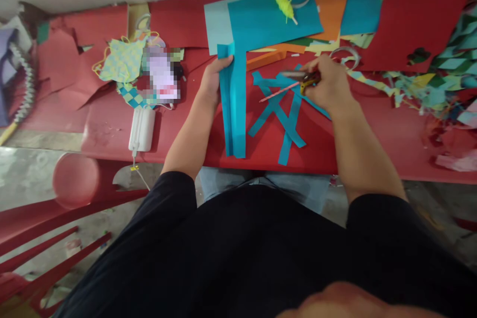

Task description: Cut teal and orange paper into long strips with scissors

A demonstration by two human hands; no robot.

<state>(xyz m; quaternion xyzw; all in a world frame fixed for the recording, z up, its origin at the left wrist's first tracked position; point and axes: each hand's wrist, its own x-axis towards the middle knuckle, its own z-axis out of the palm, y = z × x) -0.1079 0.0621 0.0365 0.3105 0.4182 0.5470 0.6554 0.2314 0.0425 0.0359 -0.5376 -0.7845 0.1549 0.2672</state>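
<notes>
You sit at a red-painted bench [316, 156] above a bare concrete floor [33, 179], with a red plastic chair [74, 184] at your 8 o'clock. Coloured paper covers much of the bench: a rectangular teal sheet [272, 17] and an orange sheet [331, 7] lie at 12 o'clock, and a large red sheet [413, 25] at 2 o'clock. A white plastic power bank [141, 129] and a woven, checked paper mat [122, 62] sit at 10 o'clock.

Your left hand [215, 79] is closed around the top of a long, folded teal paper strip [234, 109]. Its long axis runs almost straight from 12 to 6 o'clock, and its lower end lies on the bench. Your right hand [324, 82] is closed on a small, blurred cutter with a red-and-yellow handle [307, 81], just above loose, crossed teal paper strips [278, 119]. A thin pink strip [278, 92] reaches from the cutter toward 8 o'clock.
</notes>
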